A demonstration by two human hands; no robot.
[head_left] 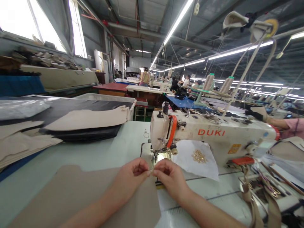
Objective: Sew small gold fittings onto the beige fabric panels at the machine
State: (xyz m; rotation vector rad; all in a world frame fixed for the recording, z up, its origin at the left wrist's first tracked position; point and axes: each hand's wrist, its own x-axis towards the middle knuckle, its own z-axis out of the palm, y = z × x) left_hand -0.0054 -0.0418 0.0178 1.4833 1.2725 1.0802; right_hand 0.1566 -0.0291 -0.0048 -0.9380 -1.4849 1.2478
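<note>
My left hand [136, 169] and my right hand [171, 177] meet in front of the sewing machine [190, 129]. Thumb and forefinger are pinched together on each, the tips almost touching. Whatever lies between them is too small to make out. Just above and behind the fingertips is the machine's needle area [156, 155]. Under my left hand and forearm a flat beige panel [78, 190] lies on the pale table [114, 152]. Right of the needle, a heap of small gold-coloured metal pieces [199, 156] rests on a white sheet [185, 152].
Stacked beige panels [87, 119] lie on black material at the left. At the right stands a tray [285, 202] with straps and metal bits. Thread cones [209, 83] rise behind the machine. A co-worker's arm [276, 123] reaches in from the right edge.
</note>
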